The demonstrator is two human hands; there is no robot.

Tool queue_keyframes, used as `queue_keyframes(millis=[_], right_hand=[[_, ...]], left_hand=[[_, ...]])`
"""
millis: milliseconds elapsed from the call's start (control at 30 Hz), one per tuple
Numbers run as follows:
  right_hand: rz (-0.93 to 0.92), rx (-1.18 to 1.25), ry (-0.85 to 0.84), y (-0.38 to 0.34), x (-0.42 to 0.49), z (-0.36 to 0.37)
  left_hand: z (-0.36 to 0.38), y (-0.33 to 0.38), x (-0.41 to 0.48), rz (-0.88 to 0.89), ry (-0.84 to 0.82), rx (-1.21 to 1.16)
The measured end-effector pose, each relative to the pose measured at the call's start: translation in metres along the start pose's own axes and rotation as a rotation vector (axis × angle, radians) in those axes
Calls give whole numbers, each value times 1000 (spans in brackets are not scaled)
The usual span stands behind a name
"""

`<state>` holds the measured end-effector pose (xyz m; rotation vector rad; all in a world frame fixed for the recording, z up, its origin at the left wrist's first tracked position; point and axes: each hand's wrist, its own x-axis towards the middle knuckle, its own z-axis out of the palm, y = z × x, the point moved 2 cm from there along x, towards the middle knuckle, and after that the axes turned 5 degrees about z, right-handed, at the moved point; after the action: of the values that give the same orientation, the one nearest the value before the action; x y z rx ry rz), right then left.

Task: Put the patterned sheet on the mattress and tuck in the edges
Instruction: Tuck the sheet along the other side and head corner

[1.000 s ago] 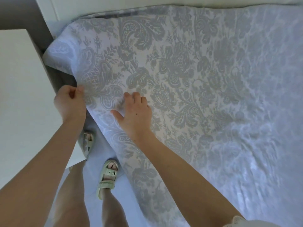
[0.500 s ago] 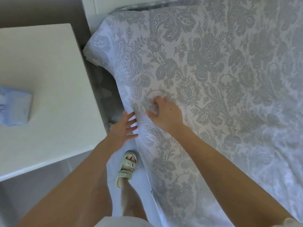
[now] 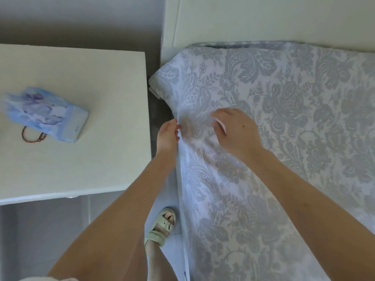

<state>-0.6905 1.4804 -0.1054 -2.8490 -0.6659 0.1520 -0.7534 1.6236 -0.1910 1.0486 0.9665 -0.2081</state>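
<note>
Hands on the patterned sheet (image 3: 284, 138).
Your left hand (image 3: 167, 134) pinches the sheet's edge with closed fingers; your right hand (image 3: 237, 130) presses just beside them, fingers curled.

The bed (image 3: 213, 45) carried the patterned sheet (image 3: 294, 118), spread over its top and hanging off the near-left edge. Beside it, the white table (image 3: 81, 159) held a blue packet (image 3: 46, 114) near its left edge.

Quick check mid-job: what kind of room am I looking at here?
Most likely a bedroom. A grey-and-white paisley patterned sheet covers a mattress against a white headboard, with a white bedside table close beside it. Both hands, left hand and right hand, work the sheet's side edge.
</note>
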Motion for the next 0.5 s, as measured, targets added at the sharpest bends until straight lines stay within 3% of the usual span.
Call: queue_keyframes(millis=[100,200,367,500], right_hand=[[-85,-21,49,-10,67,-1],[-2,-69,-12,2,128,7],[172,1,-285,29,186,38],[237,-123,-271,32,192,64]], left_hand=[[9,44,18,161,27,-2],[18,74,41,190,-1,37],[36,98,88,55,-74,105],[55,96,111,-76,-158,10]])
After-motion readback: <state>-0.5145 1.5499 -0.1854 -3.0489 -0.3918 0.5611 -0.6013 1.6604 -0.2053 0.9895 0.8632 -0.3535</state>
